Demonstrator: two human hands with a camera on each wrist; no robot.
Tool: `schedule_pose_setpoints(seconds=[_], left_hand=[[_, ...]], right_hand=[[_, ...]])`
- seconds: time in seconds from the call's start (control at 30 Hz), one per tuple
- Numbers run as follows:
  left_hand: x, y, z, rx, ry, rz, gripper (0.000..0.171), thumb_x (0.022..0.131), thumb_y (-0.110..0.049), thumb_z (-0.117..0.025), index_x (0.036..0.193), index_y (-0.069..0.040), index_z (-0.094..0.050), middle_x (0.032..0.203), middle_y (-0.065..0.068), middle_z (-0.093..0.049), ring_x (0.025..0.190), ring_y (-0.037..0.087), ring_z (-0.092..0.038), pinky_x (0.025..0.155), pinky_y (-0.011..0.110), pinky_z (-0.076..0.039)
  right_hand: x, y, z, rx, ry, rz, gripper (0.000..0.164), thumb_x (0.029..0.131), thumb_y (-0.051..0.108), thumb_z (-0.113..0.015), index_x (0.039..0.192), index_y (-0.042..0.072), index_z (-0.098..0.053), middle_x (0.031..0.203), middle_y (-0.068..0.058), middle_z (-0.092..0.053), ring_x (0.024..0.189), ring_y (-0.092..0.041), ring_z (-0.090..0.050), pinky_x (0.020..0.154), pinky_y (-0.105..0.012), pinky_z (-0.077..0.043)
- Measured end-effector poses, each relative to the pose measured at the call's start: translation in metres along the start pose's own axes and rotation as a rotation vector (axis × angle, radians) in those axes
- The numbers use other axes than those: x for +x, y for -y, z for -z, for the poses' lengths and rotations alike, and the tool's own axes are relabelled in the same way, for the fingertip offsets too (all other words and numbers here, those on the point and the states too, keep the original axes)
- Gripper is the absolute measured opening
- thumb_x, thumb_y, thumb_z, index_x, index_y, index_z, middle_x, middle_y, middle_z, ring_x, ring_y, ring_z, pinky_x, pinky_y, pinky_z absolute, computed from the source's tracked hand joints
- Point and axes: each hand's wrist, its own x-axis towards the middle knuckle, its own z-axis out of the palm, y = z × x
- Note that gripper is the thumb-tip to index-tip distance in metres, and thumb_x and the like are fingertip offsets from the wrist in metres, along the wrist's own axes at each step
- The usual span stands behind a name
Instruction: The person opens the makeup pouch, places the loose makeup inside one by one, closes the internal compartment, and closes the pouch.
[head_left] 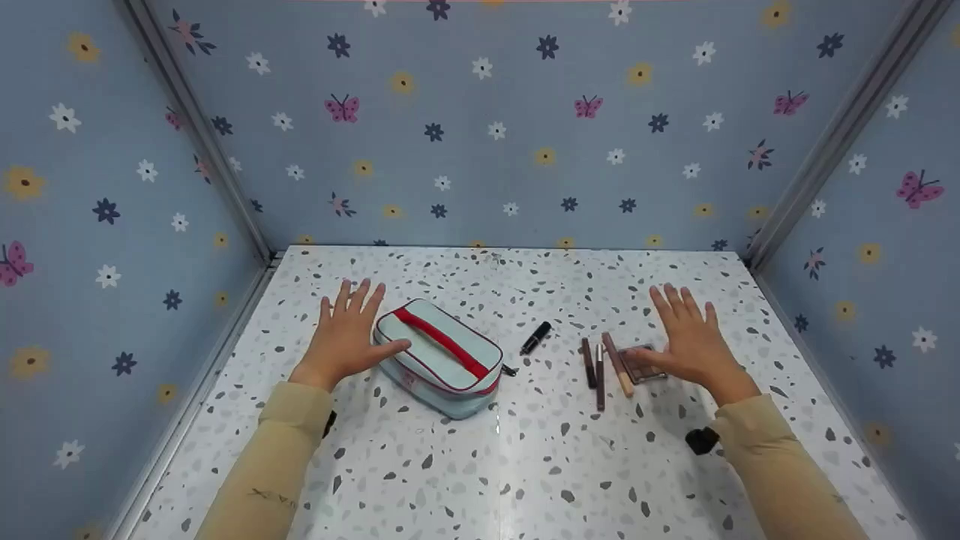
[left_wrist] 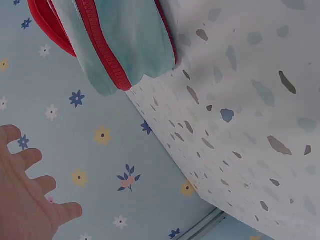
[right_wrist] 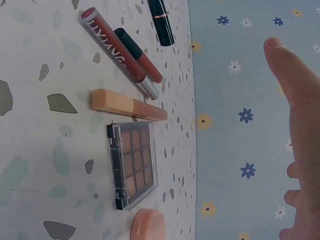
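Note:
My left hand (head_left: 345,337), fingers spread, hovers at the left side of a light blue cosmetic bag (head_left: 466,335) with a red handle and red zipper; its thumb overlaps the bag's edge in the head view. The right hand (head_left: 694,341) holds nothing, fingers spread too. Its thumb overlaps an eyeshadow palette (right_wrist: 135,160) with a clear lid. Beside that palette lie a beige-and-tan stick (right_wrist: 127,105), a lip gloss tube (right_wrist: 114,47) with a silvery end and a dark-capped reddish tube (right_wrist: 140,55). A black lipstick tube (head_left: 535,338) lies between bag and cosmetics.
A round peach item (right_wrist: 148,225) lies near the palette in the right wrist view. The speckled white table (head_left: 420,480) is bounded by flowered panels (head_left: 480,150) at the back and both sides, with metal posts (head_left: 202,135) at the corners.

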Motion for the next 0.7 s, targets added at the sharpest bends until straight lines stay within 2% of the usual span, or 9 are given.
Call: schedule_pose_setpoints(seconds=[0.23,0.7], left_hand=[[-0.001,0.000,-0.007,-0.054,0.013,0.006,0.115,0.093,-0.078,-0.066,0.175,-0.011,-0.020,0.181,0.021,-0.016,0.168,0.050,-0.005,0.129,0.077,-0.006],[-0.003,-0.001,-0.019,-0.087,0.025,0.021,0.115,0.093,-0.078,-0.066,0.174,-0.010,-0.020,0.181,0.021,-0.016,0.168,0.049,-0.006,0.131,0.074,-0.006]], right_hand=[[0.001,0.009,-0.008,0.014,-0.016,0.037,0.113,0.095,0.068,-0.071,0.174,0.006,-0.019,0.179,-0.029,-0.017,0.165,-0.055,-0.011,0.126,-0.081,-0.006],[0.001,0.029,-0.023,0.000,-0.028,0.075,0.114,0.092,0.072,-0.071,0.173,0.008,-0.023,0.178,-0.025,-0.023,0.164,-0.053,-0.020,0.125,-0.082,-0.013]])
